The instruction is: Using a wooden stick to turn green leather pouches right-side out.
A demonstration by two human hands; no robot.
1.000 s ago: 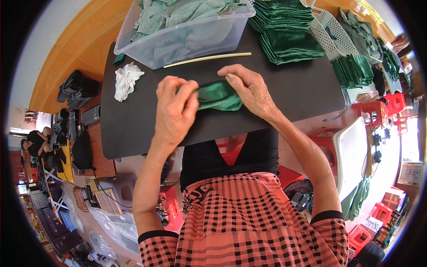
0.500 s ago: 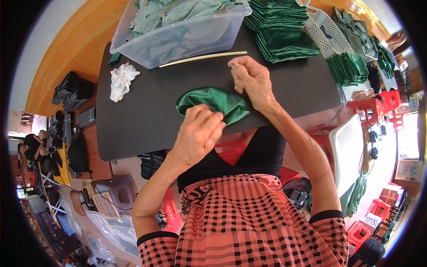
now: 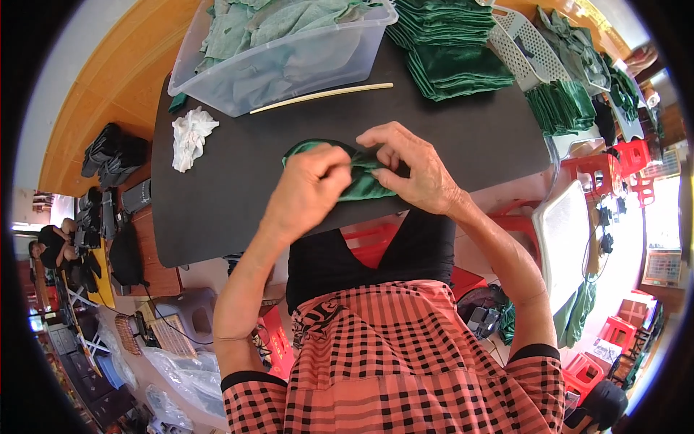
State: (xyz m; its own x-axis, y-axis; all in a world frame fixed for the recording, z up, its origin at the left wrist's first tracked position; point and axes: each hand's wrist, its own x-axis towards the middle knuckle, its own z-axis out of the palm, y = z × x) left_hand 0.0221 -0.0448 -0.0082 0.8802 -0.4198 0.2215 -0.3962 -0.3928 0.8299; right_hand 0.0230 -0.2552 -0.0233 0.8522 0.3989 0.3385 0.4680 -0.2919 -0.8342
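Note:
A shiny green satin cloth piece [image 3: 365, 189] lies bunched at the front of the dark table [image 3: 217, 181]. My left hand [image 3: 306, 189] is curled on its left part, fingers closed on the fabric. From the right, my right hand [image 3: 416, 171] is over the cloth, index finger raised and thumb apart, its tip touching or just above the fabric. Behind them lies a thin pale stick [image 3: 322, 95]. A crumpled white tissue or cloth [image 3: 191, 139] sits to the left.
At the back stand a translucent tub [image 3: 282, 65] of pale green fabric and green stacks [image 3: 455, 72]. To the right are a perforated basket [image 3: 528, 50], more green pieces [image 3: 560, 108] and red stools [image 3: 600, 173]. Another person [image 3: 52, 246] sits far left.
The right hand has moved down onto the cloth from above it. My left hand, after swinging down and inward, is now slightly higher on the fabric than half a second ago.

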